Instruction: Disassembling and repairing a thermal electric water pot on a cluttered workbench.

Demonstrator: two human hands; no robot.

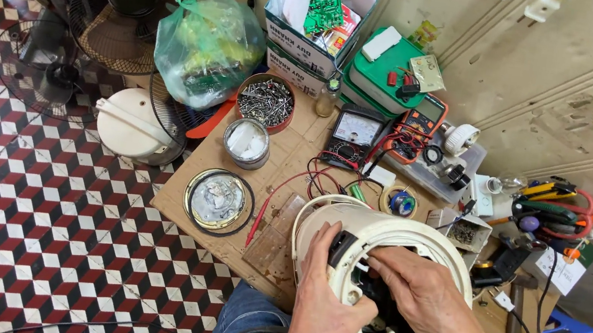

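Cream plastic cylindrical appliance housing [430, 249] lies on its side at roughly 5 o'clock in the head view, on the brown cardboard sheet [192, 206] over the person's knees; its long axis runs from 11 o'clock to 5 o'clock, open end tilted up toward the camera, closed end pointing away to 11. Left hand [322, 313] grips the near rim from 7 o'clock, thumb up along the outer wall beside a black rectangular switch block [341, 247], other fingers curled over the edge and pressed together. Right hand [424, 291] comes in from 4 o'clock, fingers held close together and reaching across the opening toward that block; fingertips dip into the dark interior, cannot tell whether they pinch anything. At 12 o'clock from the housing: black analog multimeter [354, 133] and orange digital multimeter [421, 118], red and black leads trailing over the cardboard. At 10 o'clock: round red tin of screws [265, 100], small round metal tin [246, 142], flat round metal lid [217, 200]. At 11 o'clock, farther off: green plastic bag [206, 42], and a white cardboard box with a green circuit board [324, 6]. At 9 o'clock: floor of red, white and black tiles [32, 230].
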